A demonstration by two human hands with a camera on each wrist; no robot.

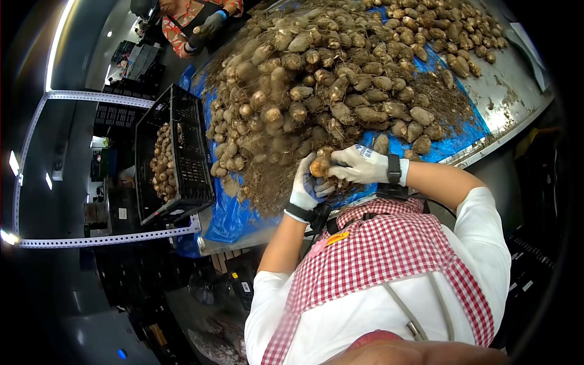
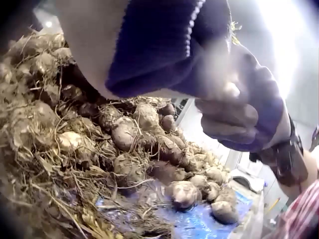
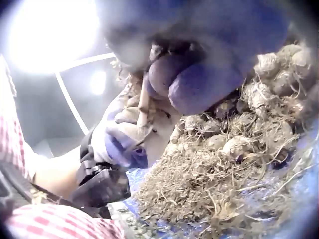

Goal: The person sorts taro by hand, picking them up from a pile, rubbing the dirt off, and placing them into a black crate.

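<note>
Both hands wear white gloves with blue-purple palms and meet at the near edge of the heap. My left hand (image 1: 307, 187) grips a brown, rounded taro root (image 1: 319, 166) from its left side. The fingers of my right hand (image 1: 363, 165) are curled against the root's right side. In the right wrist view, a narrow pale strip (image 3: 144, 105) shows between the hands, its kind unclear. Close behind the hands rises a big heap of hairy taro roots (image 1: 340, 91). In the left wrist view, glove fabric hides most of the held root.
Blue plastic sheeting (image 1: 228, 222) covers part of the metal table (image 1: 508, 109), with loose root fibres (image 1: 267, 191) on it. A black crate (image 1: 193, 158) holding taro roots stands at the left. Across the table is another person (image 1: 188, 24) wearing gloves. More roots (image 1: 450, 30) lie at the far right.
</note>
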